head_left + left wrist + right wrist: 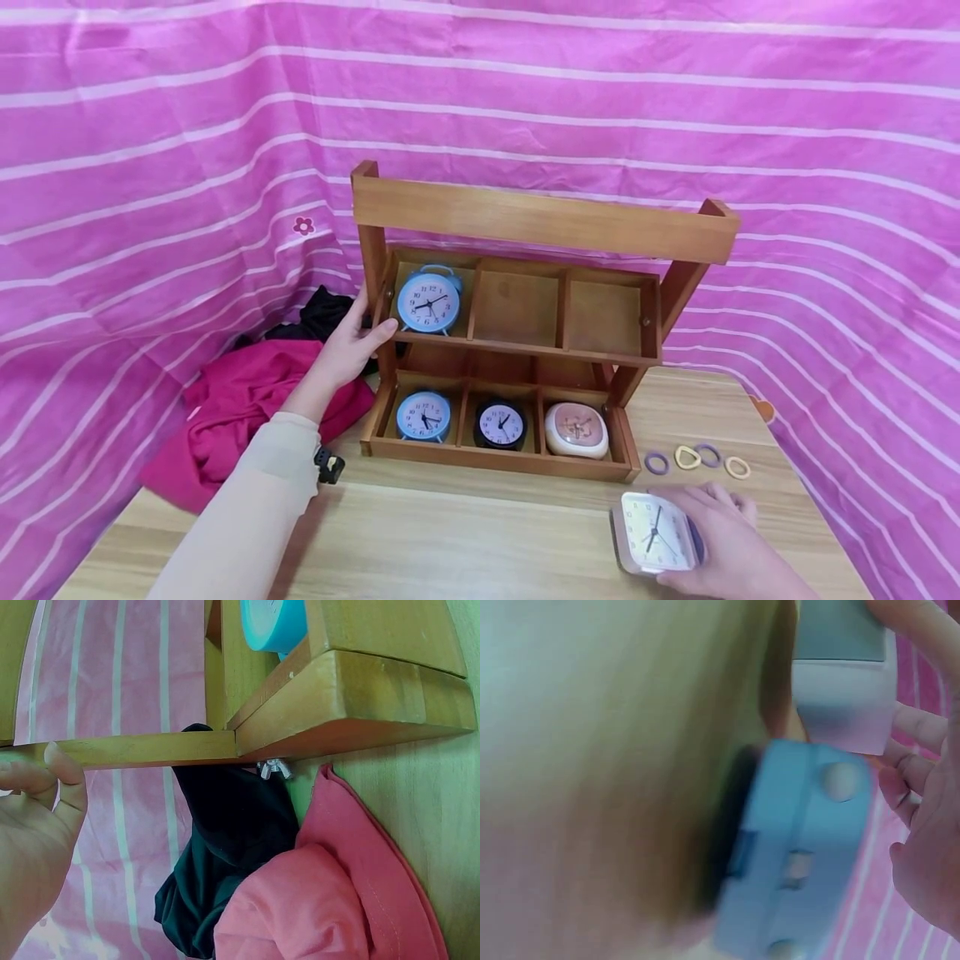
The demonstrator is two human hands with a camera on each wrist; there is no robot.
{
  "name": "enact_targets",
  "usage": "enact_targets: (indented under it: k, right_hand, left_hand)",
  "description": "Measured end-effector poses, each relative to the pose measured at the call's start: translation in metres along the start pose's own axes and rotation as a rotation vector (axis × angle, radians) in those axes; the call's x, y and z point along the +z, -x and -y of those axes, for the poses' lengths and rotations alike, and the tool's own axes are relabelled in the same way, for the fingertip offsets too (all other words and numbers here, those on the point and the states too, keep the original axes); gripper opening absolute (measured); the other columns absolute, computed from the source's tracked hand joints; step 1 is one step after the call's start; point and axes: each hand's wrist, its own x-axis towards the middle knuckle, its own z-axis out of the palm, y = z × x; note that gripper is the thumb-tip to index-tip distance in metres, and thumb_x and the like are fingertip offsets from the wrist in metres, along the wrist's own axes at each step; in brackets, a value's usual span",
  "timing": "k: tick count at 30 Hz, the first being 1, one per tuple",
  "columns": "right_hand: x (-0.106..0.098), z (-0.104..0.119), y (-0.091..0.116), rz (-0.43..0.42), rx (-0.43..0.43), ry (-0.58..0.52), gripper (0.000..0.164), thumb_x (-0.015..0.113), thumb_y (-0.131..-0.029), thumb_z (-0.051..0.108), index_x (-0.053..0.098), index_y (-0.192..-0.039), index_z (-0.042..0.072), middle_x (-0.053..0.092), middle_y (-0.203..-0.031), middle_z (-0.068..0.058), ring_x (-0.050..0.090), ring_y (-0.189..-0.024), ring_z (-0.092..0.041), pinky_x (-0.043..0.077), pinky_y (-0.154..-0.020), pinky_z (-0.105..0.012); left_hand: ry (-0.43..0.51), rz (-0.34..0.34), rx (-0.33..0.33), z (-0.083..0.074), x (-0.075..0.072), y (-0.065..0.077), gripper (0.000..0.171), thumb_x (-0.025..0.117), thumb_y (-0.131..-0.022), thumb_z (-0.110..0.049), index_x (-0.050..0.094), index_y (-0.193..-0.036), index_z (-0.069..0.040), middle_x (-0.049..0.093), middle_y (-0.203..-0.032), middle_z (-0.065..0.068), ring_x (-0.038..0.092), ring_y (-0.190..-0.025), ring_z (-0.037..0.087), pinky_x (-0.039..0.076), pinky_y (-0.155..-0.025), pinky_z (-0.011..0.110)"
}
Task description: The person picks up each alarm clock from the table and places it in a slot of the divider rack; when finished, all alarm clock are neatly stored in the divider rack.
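Note:
My left hand (pixel 352 342) grips the left post of a two-tier wooden rack (pixel 540 221), thumb at the upper tray's front edge. A blue alarm clock (pixel 429 302) stands in that tray's left compartment. The lower tray holds another blue clock (pixel 423 417), a black round clock (pixel 501 425) and a white-and-pink clock (pixel 576 430), left to right. Over the table's front right, my right hand (pixel 723 542) holds a square white clock (pixel 651 533) by its sides, face up. A blurred bluish clock body (pixel 795 847) with round feet shows beside it in the right wrist view, mostly hidden from the head view.
Several purple and yellow rings (pixel 687 457) lie right of the rack. Crumpled red cloth (pixel 255 400) and black cloth (pixel 232 825) lie left of it. A wing nut (pixel 274 769) sticks out of the rack's side. A pink striped curtain (pixel 480 100) surrounds the table.

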Motion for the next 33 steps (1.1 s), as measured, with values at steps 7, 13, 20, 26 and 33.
enact_targets:
  k: [7, 13, 20, 26, 33]
  right_hand:
    - [-0.024, 0.014, -0.039, -0.13, -0.073, -0.058, 0.105, 0.103, -0.044, 0.047, 0.067, -0.138, 0.021, 0.069, -0.129, -0.003, 0.047, -0.109, -0.022, 0.021, -0.086, -0.055]
    - [-0.045, 0.03, -0.085, -0.194, -0.122, -0.096, 0.104, 0.103, -0.048, 0.042, 0.064, -0.143, 0.021, 0.067, -0.131, -0.006, 0.041, -0.103, -0.012, 0.021, -0.085, -0.05]
    - [-0.068, 0.052, -0.137, -0.198, -0.136, -0.062, 0.105, 0.103, -0.052, 0.046, 0.062, -0.145, 0.022, 0.064, -0.137, -0.006, 0.044, -0.106, -0.02, 0.022, -0.082, -0.048]
    - [-0.078, 0.064, -0.176, -0.188, -0.104, -0.033, 0.104, 0.103, -0.054, 0.048, 0.062, -0.145, 0.02, 0.062, -0.14, -0.006, 0.045, -0.109, -0.025, 0.024, -0.081, -0.048]
    - [-0.082, 0.081, -0.233, -0.159, -0.04, -0.005, 0.099, 0.098, -0.059, 0.055, 0.062, -0.145, 0.021, 0.061, -0.143, -0.009, 0.047, -0.118, -0.036, 0.03, -0.086, -0.056]
  left_hand:
    - [-0.01, -0.005, -0.018, -0.002, 0.0, 0.001, 0.081, 0.059, -0.108, -0.024, 0.007, -0.167, -0.046, 0.031, -0.163, 0.017, 0.061, -0.096, 0.047, 0.05, -0.071, 0.034]
    - [-0.02, -0.006, -0.031, -0.003, -0.003, 0.002, 0.081, 0.059, -0.108, -0.026, 0.006, -0.166, -0.049, 0.029, -0.165, 0.019, 0.062, -0.107, 0.046, 0.054, -0.075, 0.043]
    - [-0.031, -0.013, -0.022, 0.0, -0.004, 0.004, 0.082, 0.058, -0.108, -0.026, 0.005, -0.166, -0.048, 0.031, -0.164, 0.021, 0.062, -0.101, 0.048, 0.054, -0.071, 0.041]
    - [-0.042, -0.008, -0.015, 0.002, -0.002, 0.004, 0.082, 0.059, -0.108, -0.027, 0.004, -0.166, -0.046, 0.03, -0.164, 0.023, 0.062, -0.103, 0.049, 0.053, -0.07, 0.04]
    - [-0.041, -0.003, -0.031, -0.003, 0.0, 0.004, 0.082, 0.058, -0.108, -0.026, 0.003, -0.166, -0.047, 0.03, -0.165, 0.023, 0.061, -0.104, 0.047, 0.054, -0.073, 0.043]
